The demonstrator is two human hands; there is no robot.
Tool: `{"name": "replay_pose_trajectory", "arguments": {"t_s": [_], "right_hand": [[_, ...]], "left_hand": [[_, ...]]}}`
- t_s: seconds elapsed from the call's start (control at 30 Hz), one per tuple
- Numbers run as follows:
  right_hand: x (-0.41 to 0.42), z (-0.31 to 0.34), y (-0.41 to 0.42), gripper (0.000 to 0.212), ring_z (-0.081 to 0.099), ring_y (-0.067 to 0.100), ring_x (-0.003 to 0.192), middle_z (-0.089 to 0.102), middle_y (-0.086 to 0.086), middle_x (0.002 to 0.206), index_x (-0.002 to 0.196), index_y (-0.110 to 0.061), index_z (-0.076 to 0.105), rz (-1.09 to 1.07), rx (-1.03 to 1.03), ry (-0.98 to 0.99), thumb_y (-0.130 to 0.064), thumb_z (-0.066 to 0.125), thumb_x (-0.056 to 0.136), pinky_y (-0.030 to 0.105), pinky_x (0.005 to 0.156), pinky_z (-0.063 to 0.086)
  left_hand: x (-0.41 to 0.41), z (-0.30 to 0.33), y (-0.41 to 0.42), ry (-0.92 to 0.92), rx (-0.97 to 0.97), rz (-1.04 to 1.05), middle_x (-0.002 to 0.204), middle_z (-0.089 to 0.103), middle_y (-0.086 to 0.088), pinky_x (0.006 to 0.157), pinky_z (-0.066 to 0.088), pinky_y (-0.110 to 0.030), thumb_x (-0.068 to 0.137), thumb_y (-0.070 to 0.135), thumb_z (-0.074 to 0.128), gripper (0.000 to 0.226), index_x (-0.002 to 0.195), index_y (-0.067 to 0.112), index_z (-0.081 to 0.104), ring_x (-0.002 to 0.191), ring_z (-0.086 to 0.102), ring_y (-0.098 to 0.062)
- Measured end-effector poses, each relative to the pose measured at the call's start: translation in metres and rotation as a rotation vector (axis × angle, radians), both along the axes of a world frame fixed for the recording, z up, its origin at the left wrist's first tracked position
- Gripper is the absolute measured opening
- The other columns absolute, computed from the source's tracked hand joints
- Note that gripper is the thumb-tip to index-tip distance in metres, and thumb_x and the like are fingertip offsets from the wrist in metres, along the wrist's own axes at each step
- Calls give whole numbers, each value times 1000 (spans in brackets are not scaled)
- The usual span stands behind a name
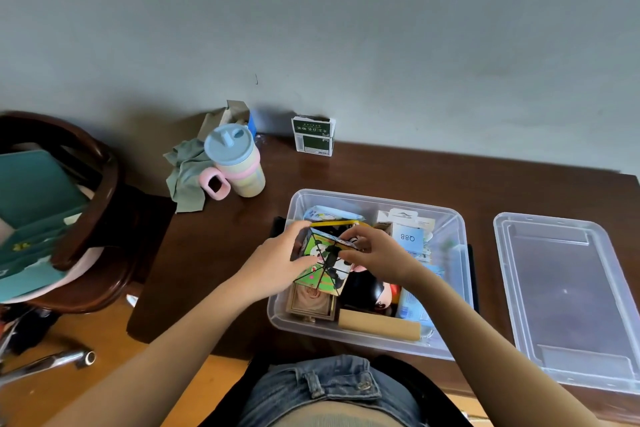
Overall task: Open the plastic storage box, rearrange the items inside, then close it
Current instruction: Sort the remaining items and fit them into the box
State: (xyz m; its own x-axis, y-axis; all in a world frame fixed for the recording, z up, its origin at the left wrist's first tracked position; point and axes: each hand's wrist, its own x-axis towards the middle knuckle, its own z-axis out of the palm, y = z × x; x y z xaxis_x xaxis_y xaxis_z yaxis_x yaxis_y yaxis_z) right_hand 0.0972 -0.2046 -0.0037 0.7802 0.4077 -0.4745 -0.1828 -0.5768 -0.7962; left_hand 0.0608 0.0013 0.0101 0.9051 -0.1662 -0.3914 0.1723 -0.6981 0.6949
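A clear plastic storage box [453, 291] stands open on the dark wooden table, filled with small items. Its clear lid [568, 298] lies flat on the table to the right. Over the box's left half, both hands hold a colourful panda-print cube puzzle [327, 262]. My left hand [277, 262] grips its left side and my right hand [377, 253] pinches its top right. Under the cube sit a brown wooden box [311, 305], a black-and-red plush toy [374, 291], a tan cardboard piece [377, 324] and white paper packets [408, 236].
A pastel cup with a blue lid [239, 159] and a grey-green cloth [187, 177] sit at the table's far left. A green-and-white carton [313, 137] stands by the wall. A dark wooden chair [79, 211] with teal items is to the left.
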Motion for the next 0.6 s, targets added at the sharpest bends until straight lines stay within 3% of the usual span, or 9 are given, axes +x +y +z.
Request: {"name": "replay_pose_trajectory", "arguments": {"t_s": [0.07, 0.2, 0.33, 0.4, 0.47, 0.53, 0.6], "right_hand": [[0, 2, -2, 16, 66, 13, 73, 67, 11, 91, 104, -7, 57, -86, 127, 108, -13, 62, 90, 22, 72, 55], [-7, 6, -2, 3, 69, 20, 80, 65, 16, 94, 94, -1, 56, -343, 515, 457, -4, 56, 92, 25, 73, 58], [-18, 5, 1, 13, 69, 24, 84, 64, 19, 98, 104, 4, 52, -440, 606, 516, -1, 54, 92, 23, 69, 57], [-22, 4, 0, 15, 68, 20, 87, 66, 13, 98, 105, 1, 55, -354, 495, 413, -4, 58, 91, 25, 73, 58], [-22, 3, -2, 15, 65, 12, 85, 67, 1, 93, 101, -10, 60, -152, 207, 169, -18, 64, 89, 24, 77, 55], [-19, 2, -3, 13, 60, 5, 81, 62, -13, 84, 88, -23, 61, 41, -54, -54, -33, 68, 85, 18, 71, 48], [-16, -1, -1, 15, 58, 5, 80, 60, -18, 81, 85, -28, 61, 122, -185, -135, -41, 68, 82, 16, 65, 42]], "left_hand": [[3, 0, 5, 12, -184, 138, 103, 65, 1, 74, 51, -18, 89, 28, 65, 44, 130, 25, 49, 91, 63, -7], [7, 3, 7, 10, -469, 283, 101, 70, 0, 72, 52, -15, 87, 19, 67, 22, 107, 28, 63, 92, 68, -9], [10, 5, 8, 113, -562, 262, 109, 69, 4, 78, 57, -26, 90, 17, 63, 27, 113, 31, 62, 95, 69, -10], [13, 3, 11, 137, -517, 190, 113, 69, 3, 81, 57, -26, 90, 18, 63, 31, 119, 29, 60, 97, 68, -10], [16, 2, 13, 137, -438, 80, 119, 66, 7, 88, 54, -24, 90, 21, 64, 36, 125, 27, 60, 105, 65, -6], [20, 2, 12, 105, -312, -62, 128, 59, 12, 96, 47, -21, 89, 25, 65, 41, 130, 26, 57, 116, 56, -1], [25, 2, 6, 53, -155, -212, 129, 55, 14, 99, 40, -19, 89, 26, 65, 43, 131, 27, 56, 120, 50, 0]]}}
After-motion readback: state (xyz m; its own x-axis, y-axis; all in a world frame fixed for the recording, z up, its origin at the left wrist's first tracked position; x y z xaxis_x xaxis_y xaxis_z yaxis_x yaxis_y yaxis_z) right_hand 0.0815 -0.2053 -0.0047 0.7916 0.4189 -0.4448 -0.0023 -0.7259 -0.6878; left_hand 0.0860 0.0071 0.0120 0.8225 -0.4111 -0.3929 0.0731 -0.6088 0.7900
